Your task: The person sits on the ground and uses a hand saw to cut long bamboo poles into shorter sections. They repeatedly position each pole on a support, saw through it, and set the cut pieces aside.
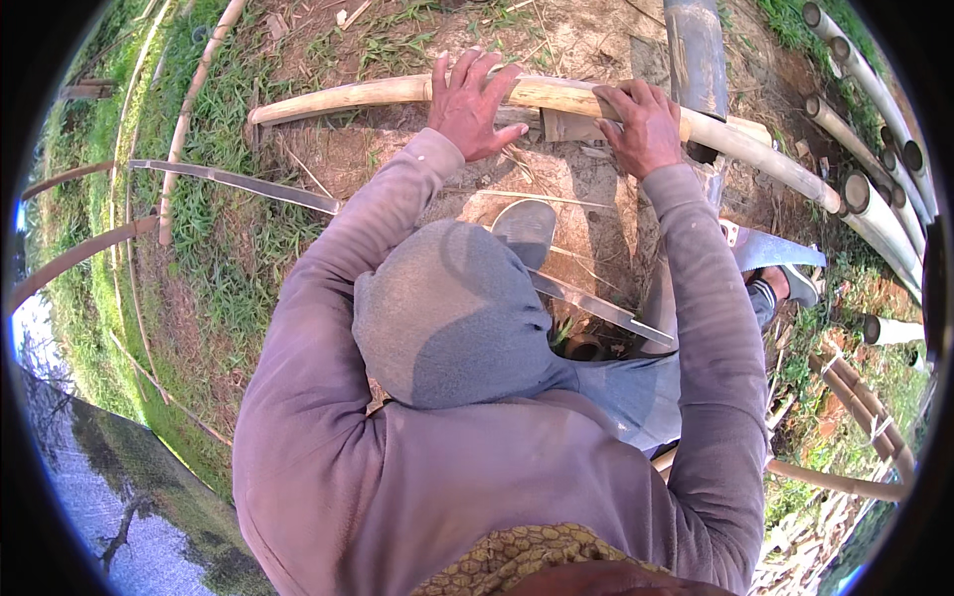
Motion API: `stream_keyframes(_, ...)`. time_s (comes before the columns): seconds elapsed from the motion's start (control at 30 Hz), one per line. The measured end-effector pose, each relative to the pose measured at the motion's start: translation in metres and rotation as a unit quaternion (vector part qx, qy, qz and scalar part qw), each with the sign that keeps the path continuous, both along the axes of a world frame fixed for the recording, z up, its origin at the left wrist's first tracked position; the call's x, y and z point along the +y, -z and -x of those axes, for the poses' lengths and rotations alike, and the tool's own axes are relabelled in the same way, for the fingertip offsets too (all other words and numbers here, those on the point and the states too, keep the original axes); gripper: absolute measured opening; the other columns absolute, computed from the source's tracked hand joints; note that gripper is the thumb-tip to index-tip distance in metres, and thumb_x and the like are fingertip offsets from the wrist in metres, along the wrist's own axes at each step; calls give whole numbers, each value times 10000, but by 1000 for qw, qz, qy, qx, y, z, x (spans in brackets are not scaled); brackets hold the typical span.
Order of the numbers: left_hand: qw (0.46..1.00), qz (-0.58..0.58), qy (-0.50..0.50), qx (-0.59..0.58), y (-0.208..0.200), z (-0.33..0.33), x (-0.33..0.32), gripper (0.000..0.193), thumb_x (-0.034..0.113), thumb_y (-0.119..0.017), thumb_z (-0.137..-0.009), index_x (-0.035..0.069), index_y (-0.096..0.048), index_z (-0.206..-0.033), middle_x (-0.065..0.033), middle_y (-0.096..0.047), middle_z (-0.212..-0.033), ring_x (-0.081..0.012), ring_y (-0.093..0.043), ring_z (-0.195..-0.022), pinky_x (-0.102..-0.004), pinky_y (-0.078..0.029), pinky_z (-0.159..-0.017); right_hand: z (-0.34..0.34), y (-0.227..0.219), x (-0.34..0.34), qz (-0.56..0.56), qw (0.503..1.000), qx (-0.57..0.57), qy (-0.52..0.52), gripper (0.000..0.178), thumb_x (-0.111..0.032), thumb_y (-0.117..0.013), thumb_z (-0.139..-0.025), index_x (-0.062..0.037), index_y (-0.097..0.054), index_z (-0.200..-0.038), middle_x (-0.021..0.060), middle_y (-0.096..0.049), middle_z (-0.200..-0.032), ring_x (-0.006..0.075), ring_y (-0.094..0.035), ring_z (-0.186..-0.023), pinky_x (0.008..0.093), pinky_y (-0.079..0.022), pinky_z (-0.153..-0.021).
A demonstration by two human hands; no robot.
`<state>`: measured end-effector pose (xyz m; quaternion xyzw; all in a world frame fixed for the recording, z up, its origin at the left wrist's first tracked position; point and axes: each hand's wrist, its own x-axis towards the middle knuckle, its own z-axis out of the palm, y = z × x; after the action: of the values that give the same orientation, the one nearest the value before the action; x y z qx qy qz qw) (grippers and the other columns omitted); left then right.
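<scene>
The left hand [472, 107] was laid across the top of the pole [549, 91], its fingers spread toward the far side and its thumb held out to the right, clear of the wood. The right hand [643, 127] was set on the same pole farther to the right, its fingers bent over the top; whether a full grip was made cannot be told, since the underside was hidden.

The pole was thus found directly under both palms, at the far reach of the arms. Its long axis was stretched from left to right across the body, bowed by the lens, so that it was crossed by the fingers rather than followed by them. The left end was lain nearer the left hand, and the right end nearer the right hand.

Between the hands, a block [568, 126] was seen just under the pole. Close to the right hand, a thick grey pole [698, 60] was crossed by the pole, roughly at a right angle. Nearer the body, a shoe [525, 228] and a grey strip [601, 309] were seen below the hands. Farther right, a saw [785, 250] was placed beyond the right forearm, and more poles [873, 199] were gathered near the rim.
</scene>
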<state>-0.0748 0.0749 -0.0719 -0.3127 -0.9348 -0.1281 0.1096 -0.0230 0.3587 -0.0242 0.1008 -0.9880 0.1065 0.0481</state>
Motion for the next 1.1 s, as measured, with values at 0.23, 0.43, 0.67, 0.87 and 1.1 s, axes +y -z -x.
stream_keyframes(0.23,980,154,87,-90,-12,38,83,930,494,-887,-781,195,-423,-1530,-164,-648,-1344,-361,-612,-1301,-533,-450,-1108,13,7,2,-2,995,-73,68,489,-319,-804,-904,-307,-676,-1376,38,-589,-1358,276,-512,-1345,494,-376,-1137)
stream_keyframes(0.43,969,158,77,-172,-10,42,85,725,531,-850,-825,153,-522,-1349,-180,-718,-1121,-395,-728,-1019,-506,-578,-852,-69,3,34,123,955,208,171,461,-258,-815,-884,-207,-686,-1324,69,-620,-1337,299,-533,-1324,530,-357,-1160)
stream_keyframes(0.67,972,126,116,-159,-18,18,140,613,489,-823,-873,140,-538,-1289,-162,-718,-1074,-391,-729,-964,-512,-569,-812,-230,89,182,276,837,0,472,310,-231,-713,-934,-50,-738,-1184,192,-770,-1077,354,-758,-949,443,-576,-872)
stream_keyframes(0.87,966,122,150,-170,-29,15,214,615,519,-811,-882,130,-531,-1268,-186,-721,-1127,-397,-723,-1016,-522,-559,-841,-245,140,219,58,914,-203,347,484,-463,-736,-938,-100,-699,-1257,210,-765,-1125,387,-750,-1039,481,-591,-894)
stream_keyframes(1.1,967,120,133,-183,-32,21,238,649,572,-793,-876,110,-518,-1240,-186,-718,-1067,-421,-712,-1019,-526,-547,-864,-192,136,197,14,885,-240,398,347,-334,-622,-1004,-70,-608,-1228,213,-761,-1122,408,-752,-1018,512,-601,-862)
